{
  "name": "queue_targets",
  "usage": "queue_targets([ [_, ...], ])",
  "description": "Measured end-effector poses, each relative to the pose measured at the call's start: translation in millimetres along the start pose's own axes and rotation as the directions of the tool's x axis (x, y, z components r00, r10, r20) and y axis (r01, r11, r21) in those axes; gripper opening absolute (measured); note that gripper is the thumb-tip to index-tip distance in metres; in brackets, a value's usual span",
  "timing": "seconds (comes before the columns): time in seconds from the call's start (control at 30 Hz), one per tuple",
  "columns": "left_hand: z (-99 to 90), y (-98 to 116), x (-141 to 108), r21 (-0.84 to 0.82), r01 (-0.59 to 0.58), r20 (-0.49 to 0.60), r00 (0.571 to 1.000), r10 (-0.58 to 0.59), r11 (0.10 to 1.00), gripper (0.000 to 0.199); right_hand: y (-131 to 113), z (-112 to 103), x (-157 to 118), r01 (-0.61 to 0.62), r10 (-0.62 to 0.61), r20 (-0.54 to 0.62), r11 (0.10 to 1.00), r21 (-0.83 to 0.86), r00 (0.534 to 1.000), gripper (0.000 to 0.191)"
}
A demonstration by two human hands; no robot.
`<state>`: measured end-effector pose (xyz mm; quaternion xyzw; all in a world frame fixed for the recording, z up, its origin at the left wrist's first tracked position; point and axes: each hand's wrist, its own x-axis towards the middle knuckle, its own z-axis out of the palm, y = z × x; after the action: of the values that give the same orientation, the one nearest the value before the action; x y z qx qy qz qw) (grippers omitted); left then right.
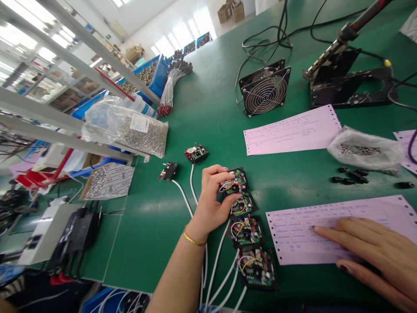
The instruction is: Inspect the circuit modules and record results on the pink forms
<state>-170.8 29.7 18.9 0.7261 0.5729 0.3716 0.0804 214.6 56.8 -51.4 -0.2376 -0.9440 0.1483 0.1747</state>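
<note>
Left of the nearer pink sheet point(293, 248), your half-spread left hand point(213, 201) touches the circuit modules point(246, 231); whether it grips, I cannot tell. On this sheet your right hand point(374, 248) lies extended, empty.

Okay, so your green worktable point(143, 243) is stretching out under your left hand point(211, 200) and right hand point(374, 248), and it's looking a bit shiny. Left of your left hand, pale rack beams point(32, 106) are slanting across. Way beyond that hand, a pale floor point(208, 15) is catching bright patches of light point(182, 32), and cardboard boxes point(224, 13) are sitting there. Far left of it, white strips point(32, 13) are glowing, lamps or windows, can't tell.
</note>
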Motion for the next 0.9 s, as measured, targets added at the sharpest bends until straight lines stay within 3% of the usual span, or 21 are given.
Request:
queue_targets([
  [0.57,0.3,0,-1,-0.002,0.001,0.016,1.000,-0.001,1.000,0.046,1,1,-1,-0.002,0.002,0.000,1.000,0.013,1.000,0.057],
  [0.9,6.9,-16,-2,-0.060,0.070,-0.086,0.993,-0.075,0.996,0.039,-3,-7,12,0.020,-0.019,-0.053,0.999,0.033,0.998,0.056],
])
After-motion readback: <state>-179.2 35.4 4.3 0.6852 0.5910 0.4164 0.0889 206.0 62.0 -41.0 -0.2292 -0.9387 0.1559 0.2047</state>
